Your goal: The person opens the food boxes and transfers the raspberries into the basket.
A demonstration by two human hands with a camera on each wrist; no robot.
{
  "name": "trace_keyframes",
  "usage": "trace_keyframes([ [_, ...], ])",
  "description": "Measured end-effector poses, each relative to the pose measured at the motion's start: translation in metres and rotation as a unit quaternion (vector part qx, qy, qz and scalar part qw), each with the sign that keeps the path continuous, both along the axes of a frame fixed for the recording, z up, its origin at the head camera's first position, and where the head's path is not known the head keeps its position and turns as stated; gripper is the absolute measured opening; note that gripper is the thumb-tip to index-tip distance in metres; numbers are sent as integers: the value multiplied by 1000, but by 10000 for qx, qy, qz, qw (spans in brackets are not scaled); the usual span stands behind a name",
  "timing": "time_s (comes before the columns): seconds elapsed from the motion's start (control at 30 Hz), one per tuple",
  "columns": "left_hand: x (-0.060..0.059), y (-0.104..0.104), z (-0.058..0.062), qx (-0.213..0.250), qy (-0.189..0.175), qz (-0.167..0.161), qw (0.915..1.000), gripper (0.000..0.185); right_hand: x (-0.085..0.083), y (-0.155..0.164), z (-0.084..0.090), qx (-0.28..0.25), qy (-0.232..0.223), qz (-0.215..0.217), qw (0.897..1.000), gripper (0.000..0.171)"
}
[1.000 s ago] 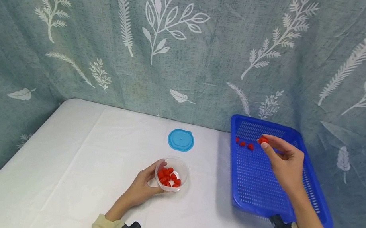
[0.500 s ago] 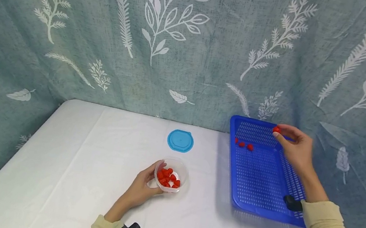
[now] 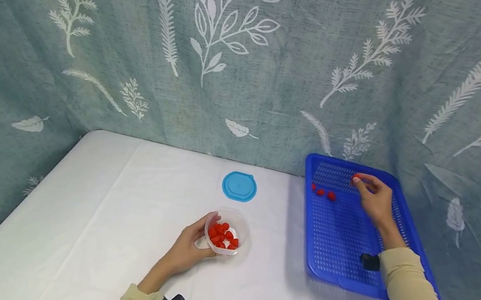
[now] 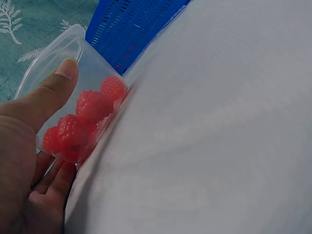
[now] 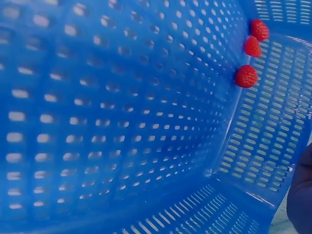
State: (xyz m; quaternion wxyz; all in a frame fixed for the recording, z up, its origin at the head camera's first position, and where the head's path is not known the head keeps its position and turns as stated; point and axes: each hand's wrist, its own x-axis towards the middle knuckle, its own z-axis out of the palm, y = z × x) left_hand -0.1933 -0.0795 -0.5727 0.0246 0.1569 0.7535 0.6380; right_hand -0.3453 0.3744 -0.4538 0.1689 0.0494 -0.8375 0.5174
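Observation:
A clear plastic tub (image 3: 241, 223) stands on the white table, with my left hand (image 3: 187, 247) gripping its left side. Several raspberries (image 4: 92, 106) lie in the bottom of the tub; the left wrist view shows my thumb along the wall and fingers underneath. Over the back part of the blue basket (image 3: 333, 281), my right hand (image 3: 375, 199) pinches a raspberry (image 3: 354, 178) between thumb and fingertips. Three more raspberries (image 5: 246, 76) lie in the basket along its back left. Only an edge of my right hand shows in the right wrist view, where the pinched raspberry is hidden.
Behind the tub lies a blue lid (image 3: 239, 186), flat on the table (image 3: 159, 179). A green leaf-patterned curtain (image 3: 289, 89) hangs along the table's back edge. The basket takes up the table's right side, its raised walls all round.
With the raspberry pinched, my right hand first rose toward the back right of the basket, then came back left and lower. My left hand and the tub stayed put.

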Motion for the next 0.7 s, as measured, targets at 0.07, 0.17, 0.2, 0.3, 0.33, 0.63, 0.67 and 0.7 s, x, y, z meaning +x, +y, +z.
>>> trace_keyframes([
  [0.07,0,0,1,18,1,-9,10000,91,-5,4,-9,30,-62,-1,10000,36],
  [0.17,0,0,0,10,35,-31,10000,91,-11,12,-21,373,-256,-114,9989,39],
  [0.2,0,0,-1,-1,38,-33,10000,91,-12,14,-23,521,-379,-156,9978,40],
  [0.3,0,-1,-1,-31,46,-14,10000,90,-15,19,-30,916,-729,-260,9928,41],
  [0.33,0,-1,0,-39,41,-5,10000,90,-16,21,-32,999,-820,-285,9912,41],
  [0.63,-1,0,0,112,44,16,9999,90,-24,28,-55,1082,-1093,-167,9880,36],
  [0.67,-1,-1,0,98,40,2,9999,90,-24,28,-58,1173,-1097,-147,9869,35],
  [0.7,-1,-1,0,74,32,-5,10000,90,-25,28,-60,1278,-1077,-138,9858,34],
])
